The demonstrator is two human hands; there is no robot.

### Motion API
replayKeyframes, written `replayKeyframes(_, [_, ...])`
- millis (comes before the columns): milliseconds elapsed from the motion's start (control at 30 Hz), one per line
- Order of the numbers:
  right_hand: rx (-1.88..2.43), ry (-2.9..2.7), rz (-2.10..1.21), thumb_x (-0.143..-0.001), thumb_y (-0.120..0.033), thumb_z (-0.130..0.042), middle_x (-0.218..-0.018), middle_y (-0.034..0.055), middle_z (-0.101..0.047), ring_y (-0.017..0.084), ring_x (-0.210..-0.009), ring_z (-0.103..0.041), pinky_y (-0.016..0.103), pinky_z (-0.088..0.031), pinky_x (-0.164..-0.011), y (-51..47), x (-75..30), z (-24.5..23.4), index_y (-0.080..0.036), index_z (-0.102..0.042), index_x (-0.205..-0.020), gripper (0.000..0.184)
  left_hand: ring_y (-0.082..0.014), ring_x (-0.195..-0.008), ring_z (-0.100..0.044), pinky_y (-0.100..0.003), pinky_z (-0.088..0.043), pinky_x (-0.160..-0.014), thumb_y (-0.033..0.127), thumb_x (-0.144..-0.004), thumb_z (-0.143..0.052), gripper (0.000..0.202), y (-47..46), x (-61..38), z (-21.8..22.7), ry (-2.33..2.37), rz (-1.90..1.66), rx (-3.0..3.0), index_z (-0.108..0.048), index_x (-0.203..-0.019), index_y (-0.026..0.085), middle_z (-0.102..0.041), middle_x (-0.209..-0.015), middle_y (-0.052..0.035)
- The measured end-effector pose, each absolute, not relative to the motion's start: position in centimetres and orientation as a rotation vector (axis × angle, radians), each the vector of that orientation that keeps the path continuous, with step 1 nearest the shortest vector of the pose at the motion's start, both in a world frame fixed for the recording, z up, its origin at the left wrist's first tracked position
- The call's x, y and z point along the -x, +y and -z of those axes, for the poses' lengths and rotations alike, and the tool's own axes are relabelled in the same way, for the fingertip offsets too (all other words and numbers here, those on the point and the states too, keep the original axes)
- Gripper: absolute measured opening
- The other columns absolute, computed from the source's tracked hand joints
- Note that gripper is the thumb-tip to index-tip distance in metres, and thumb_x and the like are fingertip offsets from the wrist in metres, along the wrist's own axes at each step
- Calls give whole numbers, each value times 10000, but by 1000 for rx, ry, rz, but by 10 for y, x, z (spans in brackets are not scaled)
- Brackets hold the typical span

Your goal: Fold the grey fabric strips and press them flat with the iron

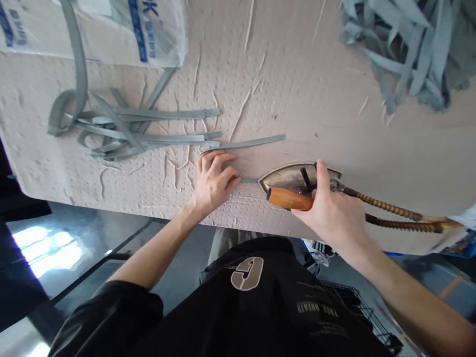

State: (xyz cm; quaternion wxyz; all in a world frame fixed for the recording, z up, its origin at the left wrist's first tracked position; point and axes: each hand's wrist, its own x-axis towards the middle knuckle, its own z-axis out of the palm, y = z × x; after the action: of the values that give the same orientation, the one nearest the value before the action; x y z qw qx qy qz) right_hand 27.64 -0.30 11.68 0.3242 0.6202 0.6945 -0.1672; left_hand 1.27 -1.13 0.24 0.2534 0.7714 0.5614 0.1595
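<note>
Down by the near edge of the padded table cover (297,114) — pale, dimpled in rows, creased into raised ridges — here's a thin grey strip (249,180) lying flat, its long axis running left to right, roughly along that edge. The left hand (215,181) is on it, fingers bent, thumb and forefinger gripping it against the cover, and to the right the strip slips under the tip of an iron (282,173). What a worn thing that is: dull metal, boat-shaped, its pointed nose aimed left, straight at those fingertips. The right hand (336,213) grasps it by the smooth orange-brown wooden handle (288,198), one finger stretched out over the metal, the others hidden below. Behind it trail two brown hoses (386,201), ribbed with coils. Beyond the left hand, more flat fabric strips (159,115) loop and cross, near a crinkled, blue-printed plastic bag (169,34); top right, a tangled heap (420,54) of grey ribbons.
</note>
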Motion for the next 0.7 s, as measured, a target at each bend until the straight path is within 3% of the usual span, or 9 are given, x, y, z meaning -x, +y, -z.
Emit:
replayKeyframes(367, [-1583, 1948, 438, -814, -660, -656, -571, 70, -656, 262, -505, -614, 307, -366, -512, 2, -219, -114, 10, -147, -1624, 1168, -323, -1248, -533, -660, -290, -1182, 201, -866, -661, 79, -25, 27, -8, 1709, -395, -2044, -661, -901, 272, -661, -1253, -64])
replayKeyframes(700, [-1579, 1952, 382, -819, -621, -657, -633, 87, -692, 280, -567, -652, 303, -350, -507, 8, -199, -114, 42, -150, -1608, 1148, -289, -1000, -603, -540, -446, -962, 179, -869, -562, 114, -16, 25, -15, 1691, -264, -2107, -642, -796, 214, -671, -992, -92])
